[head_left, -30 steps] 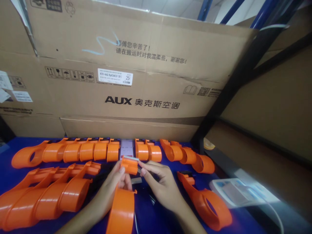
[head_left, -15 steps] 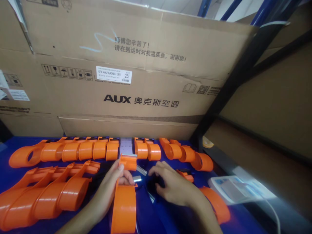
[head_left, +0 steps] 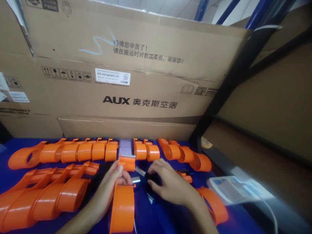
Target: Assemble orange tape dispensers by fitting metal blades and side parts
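My left hand (head_left: 119, 175) is closed round the narrow head of an orange plastic tape dispenser (head_left: 123, 204), its wide ring hanging toward me. A thin silver strip (head_left: 128, 156) lies along the upper edge of that head. To the right, my right hand (head_left: 165, 182) curls its fingers and thumb around a small black part (head_left: 154, 177) low over the blue table. Just left of those fingers is a flat metal strip (head_left: 140, 171). Another short metal piece (head_left: 136, 179) shows beside my left fingertips, and a further one (head_left: 149, 198) lies under my right hand.
Several orange dispensers (head_left: 85, 151) stand in a back row, with more nested at front left (head_left: 48, 195). A phone (head_left: 125, 149) stands among the back row. One orange dispenser (head_left: 216, 204) and a white device with a cable (head_left: 234, 190) are at right. A large cardboard sheet (head_left: 146, 78) rises behind.
My right hand has shifted slightly, its fingers closing in around the black part beside the metal strip. My left hand keeps its hold on the tape dispenser. The whole view has tilted a little.
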### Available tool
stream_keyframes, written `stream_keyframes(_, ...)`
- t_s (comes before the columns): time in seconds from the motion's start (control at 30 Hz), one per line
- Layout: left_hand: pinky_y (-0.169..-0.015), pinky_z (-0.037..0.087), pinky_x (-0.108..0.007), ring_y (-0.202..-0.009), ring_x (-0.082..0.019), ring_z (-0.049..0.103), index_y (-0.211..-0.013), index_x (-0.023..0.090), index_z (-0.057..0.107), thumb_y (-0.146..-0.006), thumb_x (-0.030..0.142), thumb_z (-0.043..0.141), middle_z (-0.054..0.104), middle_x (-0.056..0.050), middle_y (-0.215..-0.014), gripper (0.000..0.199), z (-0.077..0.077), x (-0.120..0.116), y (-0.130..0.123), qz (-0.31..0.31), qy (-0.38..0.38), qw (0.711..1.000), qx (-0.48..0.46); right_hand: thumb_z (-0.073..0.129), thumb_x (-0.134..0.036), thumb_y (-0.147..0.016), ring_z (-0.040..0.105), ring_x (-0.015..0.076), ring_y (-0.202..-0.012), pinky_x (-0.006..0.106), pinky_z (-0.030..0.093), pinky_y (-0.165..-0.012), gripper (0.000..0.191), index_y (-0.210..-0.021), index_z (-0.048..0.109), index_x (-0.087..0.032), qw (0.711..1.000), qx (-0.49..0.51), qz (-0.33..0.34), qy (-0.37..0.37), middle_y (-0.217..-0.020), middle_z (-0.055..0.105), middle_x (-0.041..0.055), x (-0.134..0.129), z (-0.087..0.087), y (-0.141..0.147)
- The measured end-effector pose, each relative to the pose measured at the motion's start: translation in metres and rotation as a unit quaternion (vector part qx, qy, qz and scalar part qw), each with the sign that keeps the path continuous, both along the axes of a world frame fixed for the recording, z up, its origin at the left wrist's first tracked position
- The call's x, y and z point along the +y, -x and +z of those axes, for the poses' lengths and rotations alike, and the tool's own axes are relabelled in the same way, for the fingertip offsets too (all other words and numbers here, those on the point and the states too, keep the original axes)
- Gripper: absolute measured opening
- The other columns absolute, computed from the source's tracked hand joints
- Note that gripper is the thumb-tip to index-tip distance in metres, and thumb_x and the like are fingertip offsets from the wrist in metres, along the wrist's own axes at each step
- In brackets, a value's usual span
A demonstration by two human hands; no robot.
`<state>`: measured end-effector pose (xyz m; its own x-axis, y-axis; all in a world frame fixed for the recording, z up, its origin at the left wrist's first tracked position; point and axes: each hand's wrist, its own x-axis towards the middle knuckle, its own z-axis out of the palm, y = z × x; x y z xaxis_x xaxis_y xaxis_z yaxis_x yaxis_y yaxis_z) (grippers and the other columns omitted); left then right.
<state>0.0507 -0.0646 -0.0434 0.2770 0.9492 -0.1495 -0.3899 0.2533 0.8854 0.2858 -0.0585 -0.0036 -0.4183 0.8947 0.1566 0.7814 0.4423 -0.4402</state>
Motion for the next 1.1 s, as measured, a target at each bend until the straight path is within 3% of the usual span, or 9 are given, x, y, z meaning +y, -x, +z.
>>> stream_keyframes(0.13,-0.056,0.047,-0.025,-0.062,-0.018,0.068,-0.099,0.021,0.058,-0.098,0.054,0.055,0.069,-0.001,-0.076,0.033,-0.005,-0.001,0.000,0.000,-0.036,0.999,0.000,0.054,-0.029,-0.102,0.056,0.0155,-0.063,0.027,0.043,-0.059,0.010,-0.106,0.059,-0.023,0.996,0.081,-0.009,-0.022,-0.073,0.060,-0.0033,-0.002,0.003,0.011)
stream_keyframes(0.2,-0.061,0.049,-0.027,-0.067,-0.018,0.069,-0.106,0.023,0.058,-0.099,0.051,0.056,0.070,-0.001,-0.080,0.029,-0.009,-0.001,0.001,-0.008,-0.051,0.999,0.009,0.051,-0.032,-0.104,0.054,0.0146,-0.058,0.026,0.041,-0.055,0.013,-0.110,0.059,-0.023,0.992,0.113,0.000,-0.050,-0.069,0.058,-0.0045,-0.002,0.001,0.015)
stream_keyframes(0.37,-0.072,0.053,-0.033,-0.074,-0.021,0.070,-0.127,0.023,0.058,-0.096,0.052,0.061,0.071,-0.003,-0.086,0.042,-0.018,0.003,0.004,-0.034,-0.088,0.995,0.036,0.062,-0.029,-0.101,0.068,0.0201,-0.091,0.031,0.053,-0.079,0.022,-0.122,0.064,-0.025,0.973,0.168,0.036,-0.152,-0.105,0.070,0.0060,-0.001,-0.006,0.022)
stream_keyframes(0.63,-0.092,0.048,-0.040,-0.086,-0.024,0.067,-0.136,0.024,0.056,-0.097,0.050,0.061,0.071,-0.004,-0.091,0.047,-0.024,-0.004,0.004,-0.040,-0.113,0.989,0.087,0.061,-0.022,-0.099,0.069,0.0209,-0.090,0.034,0.057,-0.078,0.027,-0.125,0.067,-0.025,0.954,0.222,0.063,-0.191,-0.105,0.069,0.0076,-0.002,-0.011,0.030)
stream_keyframes(0.9,-0.092,0.049,-0.043,-0.086,-0.025,0.068,-0.141,0.023,0.051,-0.098,0.044,0.060,0.072,-0.006,-0.092,0.048,-0.024,-0.005,0.005,-0.067,-0.099,0.990,0.072,0.059,-0.026,-0.100,0.070,0.0223,-0.096,0.035,0.058,-0.084,0.029,-0.127,0.068,-0.026,0.967,0.206,0.057,-0.141,-0.109,0.071,0.0094,-0.004,-0.013,0.033)
stream_keyframes(1.1,-0.076,0.056,-0.039,-0.075,-0.024,0.072,-0.118,0.022,0.061,-0.094,0.033,0.062,0.072,-0.004,-0.088,0.026,-0.013,-0.007,0.000,-0.056,-0.058,0.997,-0.003,0.056,-0.031,-0.102,0.069,0.0211,-0.094,0.034,0.057,-0.084,0.039,-0.140,0.060,-0.028,0.967,0.220,0.053,-0.114,-0.110,0.071,0.0078,-0.005,-0.007,0.032)
